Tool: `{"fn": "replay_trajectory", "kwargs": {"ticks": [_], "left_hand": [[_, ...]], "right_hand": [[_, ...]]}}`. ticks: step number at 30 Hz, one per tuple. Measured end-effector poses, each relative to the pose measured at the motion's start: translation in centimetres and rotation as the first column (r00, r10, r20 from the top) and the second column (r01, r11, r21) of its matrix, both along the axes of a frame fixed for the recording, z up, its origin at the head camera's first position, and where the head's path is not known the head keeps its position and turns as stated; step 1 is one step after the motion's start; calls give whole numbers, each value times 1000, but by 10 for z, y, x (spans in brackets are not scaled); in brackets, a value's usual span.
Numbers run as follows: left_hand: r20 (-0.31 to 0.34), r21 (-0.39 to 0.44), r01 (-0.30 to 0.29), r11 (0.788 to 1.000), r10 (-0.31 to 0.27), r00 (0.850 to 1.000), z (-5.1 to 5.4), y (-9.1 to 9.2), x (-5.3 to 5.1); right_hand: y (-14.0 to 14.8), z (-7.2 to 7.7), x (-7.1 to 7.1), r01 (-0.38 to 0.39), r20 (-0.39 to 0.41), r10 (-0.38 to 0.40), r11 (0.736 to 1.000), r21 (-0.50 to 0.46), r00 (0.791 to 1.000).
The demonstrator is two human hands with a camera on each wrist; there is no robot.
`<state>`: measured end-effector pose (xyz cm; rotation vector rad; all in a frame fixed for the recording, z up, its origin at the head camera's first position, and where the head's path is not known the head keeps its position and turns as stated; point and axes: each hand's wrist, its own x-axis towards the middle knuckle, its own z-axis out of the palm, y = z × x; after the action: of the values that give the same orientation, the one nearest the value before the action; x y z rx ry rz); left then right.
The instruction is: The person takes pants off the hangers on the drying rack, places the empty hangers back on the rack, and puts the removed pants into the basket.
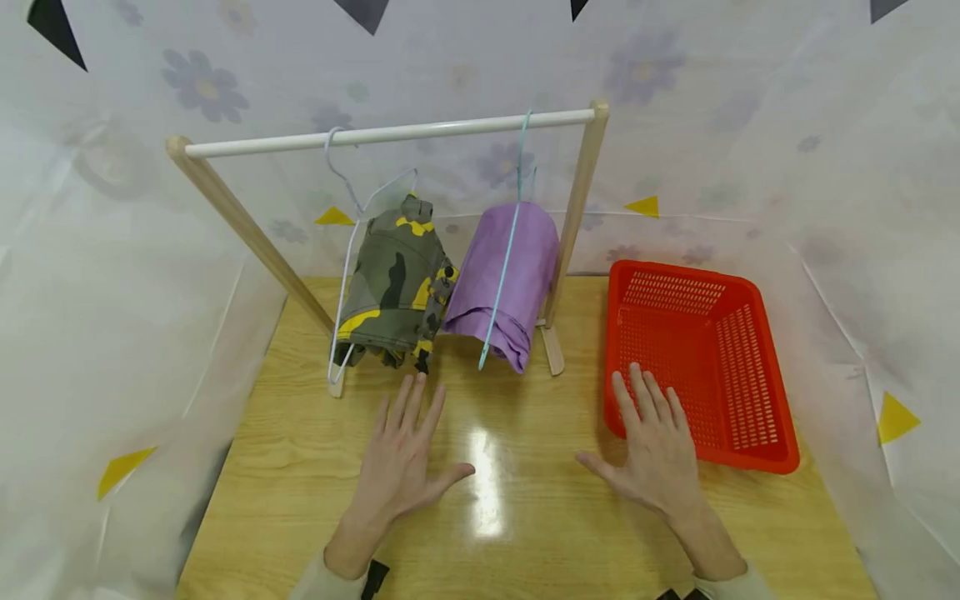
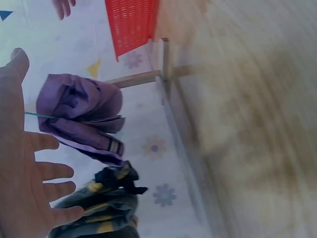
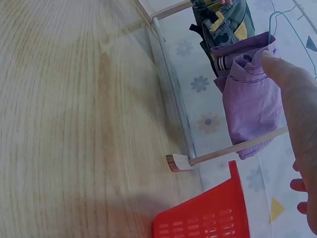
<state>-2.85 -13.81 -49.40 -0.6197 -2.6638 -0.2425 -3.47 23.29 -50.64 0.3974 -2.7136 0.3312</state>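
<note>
My left hand (image 1: 401,462) is held over the table with its fingers spread, just in front of a camouflage garment (image 1: 393,279). That green, black and yellow garment hangs folded on a white hanger (image 1: 347,287). Beside it a folded purple garment (image 1: 498,271) hangs on a light-blue hanger (image 1: 501,308). My right hand (image 1: 656,450) is spread too, palm down, its fingertips overlapping the near left part of a red basket (image 1: 776,408) in the head view. Whether it touches the basket I cannot tell. Neither hand holds anything.
A small clothes rack with a white rail (image 1: 442,130) and wooden legs (image 1: 577,208) stands at the back of the wooden table (image 1: 525,500). A flower-patterned white curtain (image 1: 750,125) encloses the table at the back and sides.
</note>
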Motion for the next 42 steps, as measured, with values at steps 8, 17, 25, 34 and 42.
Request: {"fn": "replay_trajectory", "kwargs": {"ticks": [8,17,25,34,42], "left_hand": [[-112,30,77,997,-73,991,35,6,-19],[-164,16,91,996,-87,983,61,10,-34],[-243,-17,81,997,-82,967,81,23,-51],[-250,26,82,996,-73,966,96,44,-70],[-239,38,59,998,-48,970,105,58,-86]], "right_hand": [[-1,11,-9,-28,-71,27,1000,-13,997],[-3,23,-17,-56,-153,53,998,-15,987],[-4,32,-27,-85,-218,85,996,8,972],[-2,49,-60,-126,-278,135,991,49,951],[-11,81,-108,-147,-314,158,987,59,936]]}}
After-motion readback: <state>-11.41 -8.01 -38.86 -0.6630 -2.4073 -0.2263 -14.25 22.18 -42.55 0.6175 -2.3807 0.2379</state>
